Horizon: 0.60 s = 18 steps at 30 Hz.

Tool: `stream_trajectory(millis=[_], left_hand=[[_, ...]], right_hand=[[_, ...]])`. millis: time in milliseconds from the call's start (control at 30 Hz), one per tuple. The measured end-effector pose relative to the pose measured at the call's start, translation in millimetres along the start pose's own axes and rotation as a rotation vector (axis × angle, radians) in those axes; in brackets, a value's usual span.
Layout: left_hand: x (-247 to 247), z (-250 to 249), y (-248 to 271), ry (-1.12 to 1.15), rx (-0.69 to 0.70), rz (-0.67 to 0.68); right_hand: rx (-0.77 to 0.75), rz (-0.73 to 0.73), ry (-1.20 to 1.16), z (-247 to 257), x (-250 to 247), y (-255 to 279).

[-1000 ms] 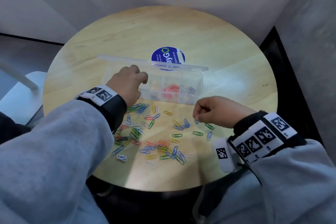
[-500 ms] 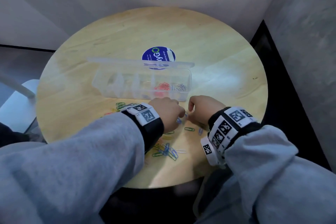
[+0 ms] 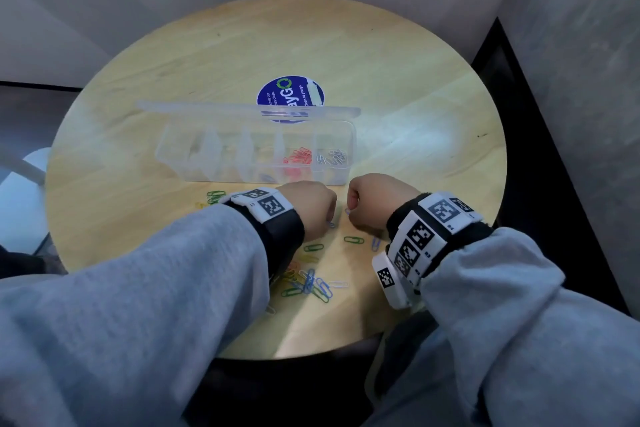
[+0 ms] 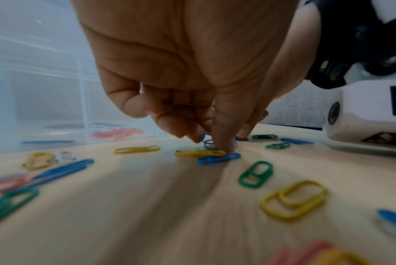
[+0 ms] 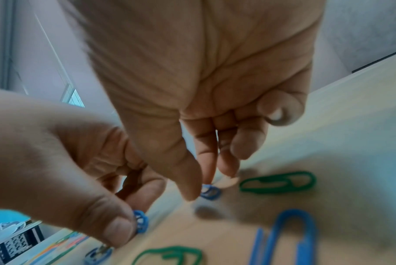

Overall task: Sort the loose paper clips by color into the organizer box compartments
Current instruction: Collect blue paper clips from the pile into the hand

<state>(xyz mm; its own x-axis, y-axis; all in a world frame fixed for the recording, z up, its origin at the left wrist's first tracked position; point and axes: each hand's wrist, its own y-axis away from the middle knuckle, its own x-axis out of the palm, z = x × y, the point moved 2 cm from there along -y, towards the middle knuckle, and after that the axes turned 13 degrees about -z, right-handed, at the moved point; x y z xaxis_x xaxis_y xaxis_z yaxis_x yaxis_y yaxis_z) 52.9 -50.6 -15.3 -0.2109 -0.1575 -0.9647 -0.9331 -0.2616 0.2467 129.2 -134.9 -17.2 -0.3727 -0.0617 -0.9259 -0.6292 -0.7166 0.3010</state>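
The clear organizer box point(image 3: 256, 178) stands open mid-table, with red clips point(image 3: 299, 158) in one compartment and white clips point(image 3: 333, 158) in the rightmost. Loose coloured paper clips point(image 3: 308, 282) lie scattered in front of it. My left hand point(image 3: 330, 218) is just before the box and pinches a blue clip point(image 5: 140, 221) between thumb and forefinger, low over the table point(image 4: 211, 143). Close to its right, my right hand point(image 3: 348, 211) pinches another blue clip point(image 5: 209, 191) at the table surface. Both hands have their other fingers curled.
The round wooden table point(image 3: 415, 97) carries a blue round sticker point(image 3: 290, 95) behind the box's raised lid point(image 3: 242, 109). Green clips point(image 3: 353, 239) lie by my right wrist and more point(image 3: 214, 196) under my left sleeve. A grey wall stands at right.
My left hand has come back from the box to the loose clips beside my right hand and taken hold of a blue clip. The right hand has shifted slightly left.
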Motion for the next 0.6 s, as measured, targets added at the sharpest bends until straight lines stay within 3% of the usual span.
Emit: stream_trajectory(millis=[367,500,600], left_hand=[[0,11,8,0.125,-0.032,0.012],[-7,15,12,0.247,-0.036,-0.045],[-14,23,15,0.459,-0.108,-0.067]], right_hand=[[-0.023,0.095,-0.021,4,-3,8],[-0.025,0.034,-0.186,-6,-19,8],[-0.001,0.030,-0.330,-19,-30,9]])
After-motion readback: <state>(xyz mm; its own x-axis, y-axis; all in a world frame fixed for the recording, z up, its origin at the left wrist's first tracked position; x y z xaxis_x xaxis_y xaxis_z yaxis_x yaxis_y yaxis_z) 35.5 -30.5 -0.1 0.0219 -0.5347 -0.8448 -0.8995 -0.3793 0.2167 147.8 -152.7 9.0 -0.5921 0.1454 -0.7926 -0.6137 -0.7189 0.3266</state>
